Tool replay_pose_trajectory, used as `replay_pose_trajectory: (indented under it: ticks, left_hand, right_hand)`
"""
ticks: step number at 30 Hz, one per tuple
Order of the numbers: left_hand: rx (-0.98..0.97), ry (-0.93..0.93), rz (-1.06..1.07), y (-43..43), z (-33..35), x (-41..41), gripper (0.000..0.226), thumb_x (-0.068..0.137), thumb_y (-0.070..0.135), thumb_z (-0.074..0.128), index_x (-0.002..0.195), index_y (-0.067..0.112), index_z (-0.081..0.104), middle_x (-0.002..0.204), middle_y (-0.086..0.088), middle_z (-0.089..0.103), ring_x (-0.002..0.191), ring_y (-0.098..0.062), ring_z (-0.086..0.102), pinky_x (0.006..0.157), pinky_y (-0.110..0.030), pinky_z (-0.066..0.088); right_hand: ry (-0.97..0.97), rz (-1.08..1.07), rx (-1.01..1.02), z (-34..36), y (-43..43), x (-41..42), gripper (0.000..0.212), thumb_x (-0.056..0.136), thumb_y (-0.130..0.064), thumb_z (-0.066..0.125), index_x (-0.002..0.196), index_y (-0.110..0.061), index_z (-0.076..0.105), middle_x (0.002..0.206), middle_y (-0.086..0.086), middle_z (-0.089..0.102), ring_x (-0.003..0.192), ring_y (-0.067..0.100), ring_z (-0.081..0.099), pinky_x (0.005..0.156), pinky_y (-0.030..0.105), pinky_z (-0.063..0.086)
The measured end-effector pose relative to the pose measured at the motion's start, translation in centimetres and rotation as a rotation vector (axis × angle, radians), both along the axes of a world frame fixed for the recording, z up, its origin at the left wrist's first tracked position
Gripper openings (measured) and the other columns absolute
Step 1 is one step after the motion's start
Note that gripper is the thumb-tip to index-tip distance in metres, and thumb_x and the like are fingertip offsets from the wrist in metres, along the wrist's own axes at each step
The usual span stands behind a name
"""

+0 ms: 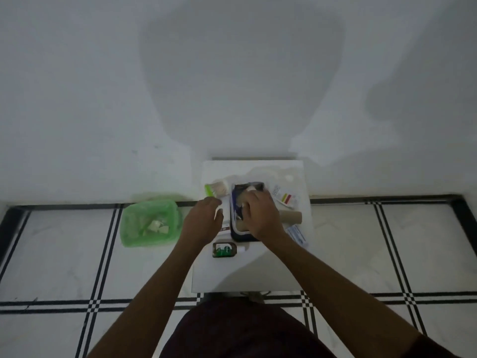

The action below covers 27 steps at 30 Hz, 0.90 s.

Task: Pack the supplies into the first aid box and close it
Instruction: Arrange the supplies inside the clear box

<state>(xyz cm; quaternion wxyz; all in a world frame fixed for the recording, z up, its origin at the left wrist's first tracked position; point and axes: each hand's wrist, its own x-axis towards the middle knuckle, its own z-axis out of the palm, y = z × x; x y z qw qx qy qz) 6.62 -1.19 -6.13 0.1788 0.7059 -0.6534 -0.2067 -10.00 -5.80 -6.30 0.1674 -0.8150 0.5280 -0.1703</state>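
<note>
Packing is midway: the right hand presses supplies into the first aid box (grip hidden), left hand loosely open beside it; the brown bottle looks next.

Bare forearms; dark short sleeve, dark lower garment.
</note>
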Motion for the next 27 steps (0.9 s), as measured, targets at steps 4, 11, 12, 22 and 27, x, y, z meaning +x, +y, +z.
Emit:
replay_pose_trajectory:
  ticks: [4, 11, 12, 22, 27]
  left_hand:
    - [0.003, -0.018, -0.039, -2.1, 0.1, 1.4, 0.031, 0.087, 0.011, 0.054, 0.117, 0.002, 0.059, 0.121, -0.018, 0.062, 0.108, -0.035, 0.057, 0.091, -0.042, 0.048]
    - [0.093, -0.027, -0.125, -6.8, -2.4, 4.0, 0.044, 0.084, 0.012, 0.061, 0.126, 0.004, 0.052, 0.133, -0.015, 0.053, 0.123, -0.033, 0.046, 0.098, -0.042, 0.042]
    - [0.121, -0.042, -0.133, -7.2, -3.0, 4.3, 0.047, 0.084, 0.013, 0.062, 0.128, 0.004, 0.051, 0.135, -0.016, 0.051, 0.124, -0.034, 0.045, 0.1, -0.043, 0.041]
    - [0.345, -0.09, -0.133, -12.1, -9.9, 5.5, 0.073, 0.076, 0.022, 0.074, 0.138, 0.006, 0.039, 0.142, -0.018, 0.043, 0.13, -0.036, 0.037, 0.103, -0.047, 0.038]
    - [0.381, -0.069, -0.112, -12.5, -11.6, 5.2, 0.073, 0.067, 0.021, 0.08, 0.128, 0.003, 0.044, 0.121, -0.022, 0.056, 0.109, -0.04, 0.051, 0.09, -0.044, 0.042]
  right_hand:
    - [-0.032, -0.081, -0.008, -0.1, -1.0, -1.9, 0.027, 0.086, -0.01, 0.05, 0.106, 0.002, 0.064, 0.103, 0.019, 0.069, 0.099, 0.033, 0.063, 0.108, 0.043, 0.036]
    - [0.035, -0.223, 0.188, -0.9, -4.1, -5.9, 0.036, 0.081, 0.006, 0.051, 0.116, 0.003, 0.058, 0.116, 0.02, 0.062, 0.11, 0.036, 0.055, 0.098, 0.037, 0.039]
    - [0.067, -0.245, 0.247, -1.6, -4.5, -6.5, 0.037, 0.079, 0.006, 0.051, 0.116, 0.001, 0.057, 0.117, 0.018, 0.061, 0.11, 0.034, 0.053, 0.092, 0.036, 0.042]
    - [0.469, -0.041, 0.456, -8.9, -5.2, -9.7, 0.024, 0.078, 0.002, 0.058, 0.099, -0.009, 0.057, 0.105, 0.011, 0.055, 0.094, 0.028, 0.056, 0.063, 0.03, 0.042]
    - [0.459, -0.019, 0.363, -10.0, -5.5, -10.2, 0.022, 0.073, 0.004, 0.058, 0.093, -0.006, 0.057, 0.094, 0.014, 0.06, 0.083, 0.033, 0.057, 0.06, 0.031, 0.036]
